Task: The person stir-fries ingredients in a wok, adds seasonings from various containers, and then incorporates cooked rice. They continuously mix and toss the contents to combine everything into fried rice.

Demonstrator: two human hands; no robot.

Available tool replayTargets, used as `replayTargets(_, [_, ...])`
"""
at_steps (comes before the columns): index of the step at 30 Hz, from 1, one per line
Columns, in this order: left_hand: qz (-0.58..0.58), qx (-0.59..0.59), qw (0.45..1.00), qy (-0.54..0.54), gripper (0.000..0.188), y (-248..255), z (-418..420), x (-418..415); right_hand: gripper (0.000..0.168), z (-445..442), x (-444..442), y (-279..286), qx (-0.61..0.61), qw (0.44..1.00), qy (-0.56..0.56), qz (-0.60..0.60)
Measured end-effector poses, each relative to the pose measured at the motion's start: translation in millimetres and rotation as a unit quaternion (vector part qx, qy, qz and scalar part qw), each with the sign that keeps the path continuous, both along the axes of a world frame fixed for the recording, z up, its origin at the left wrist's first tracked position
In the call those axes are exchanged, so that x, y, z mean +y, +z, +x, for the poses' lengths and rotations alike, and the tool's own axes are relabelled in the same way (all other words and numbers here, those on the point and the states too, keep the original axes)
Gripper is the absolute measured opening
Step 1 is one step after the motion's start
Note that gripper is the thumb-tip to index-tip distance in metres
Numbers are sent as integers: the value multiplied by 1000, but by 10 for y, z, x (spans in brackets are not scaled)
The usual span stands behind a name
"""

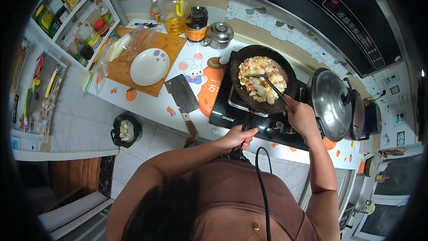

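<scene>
A dark wok (288,63) rests on the left burner of a black gas stove (221,113). Rice mixed with egg and small pinkish bits, a fried rice (260,80), lies spread across its bottom. My left hand (236,138) is closed around the wok's black handle (248,120), close to my body. My right hand (301,117) grips a dark-handled spatula (276,90) from the right side. The spatula slants down to the left, and its head is hidden in the rice.
Left of the stove lies a cleaver (183,93), its handle overhanging the counter edge. Beyond it, a white plate (149,67) sits on a wooden cutting board (174,45). An oil bottle (175,20), a sauce bottle (197,23) and a lidded metal pot (220,36) stand behind. A large lidded pan (329,103) is at right.
</scene>
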State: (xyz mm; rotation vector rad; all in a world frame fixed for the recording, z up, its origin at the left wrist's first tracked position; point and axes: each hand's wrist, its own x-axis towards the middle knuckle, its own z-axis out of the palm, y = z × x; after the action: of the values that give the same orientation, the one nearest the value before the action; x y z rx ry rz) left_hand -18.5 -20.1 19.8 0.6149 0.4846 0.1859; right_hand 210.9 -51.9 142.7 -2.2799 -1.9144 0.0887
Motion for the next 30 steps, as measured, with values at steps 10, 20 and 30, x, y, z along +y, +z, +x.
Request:
replayTargets(10, [3,2,1000,8,35,-11,37,-38,40,-64,-225,361,-12,999,-19,-30])
replayTargets(20, [2,2,1000,10,36,-27,32,-20,40,207,-201,375,125,990,-65,-29])
replayTargets(30, [12,16,1000,6,37,20,67,-47,44,14,-479,162,-17,998,0,-53])
